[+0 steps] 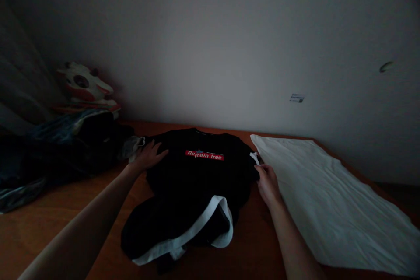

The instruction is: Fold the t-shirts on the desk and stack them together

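A black T-shirt (197, 177) with a red "Remain free" print and white trim lies on a brown wooden surface (259, 245). Its upper part is spread out, while the white-edged hem is bunched and folded towards me. My left hand (149, 155) rests with fingers spread on the shirt's left sleeve side. At the other sleeve, my right hand (266, 179) pinches the white-trimmed cuff between thumb and fingers.
A white cloth (331, 192) lies flat on the right. Dark clothes (75, 140) are heaped on the left, with a cow-like plush toy (87, 83) behind them. A grey wall (229, 52) bounds the far side.
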Tool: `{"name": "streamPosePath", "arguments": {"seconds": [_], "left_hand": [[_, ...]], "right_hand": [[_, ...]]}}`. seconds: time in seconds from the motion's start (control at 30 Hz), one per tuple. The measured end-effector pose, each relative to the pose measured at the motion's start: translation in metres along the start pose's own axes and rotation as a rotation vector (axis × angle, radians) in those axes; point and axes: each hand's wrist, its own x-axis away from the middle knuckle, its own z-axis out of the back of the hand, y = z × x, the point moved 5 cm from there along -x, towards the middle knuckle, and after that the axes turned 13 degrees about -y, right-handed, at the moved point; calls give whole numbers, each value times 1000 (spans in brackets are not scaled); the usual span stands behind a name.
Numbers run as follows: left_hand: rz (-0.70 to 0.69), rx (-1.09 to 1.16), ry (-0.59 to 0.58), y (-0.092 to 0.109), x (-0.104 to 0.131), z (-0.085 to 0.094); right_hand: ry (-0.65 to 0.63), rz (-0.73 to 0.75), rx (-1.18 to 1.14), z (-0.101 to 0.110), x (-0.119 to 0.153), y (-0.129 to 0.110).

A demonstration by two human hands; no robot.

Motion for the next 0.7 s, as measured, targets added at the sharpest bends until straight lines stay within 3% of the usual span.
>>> {"name": "streamPosePath", "arguments": {"seconds": [0.17,0.33,0.4,0.53,0.7], "left_hand": [[-51,-112,43,-8,6,-3],[-169,-161,77,-7,12,-9],[-174,-156,93,-7,12,-9],[-92,-121,108,-4,12,-5],[-76,-137,207,4,17,0]], "right_hand": [[13,-72,180,11,-17,-3],[-238,-187,807,-7,-59,-22],[-264,-192,923,-17,-75,-29],[-180,-95,1014,-24,-91,-47],[60,-19,1117,12,-92,-73]]}}
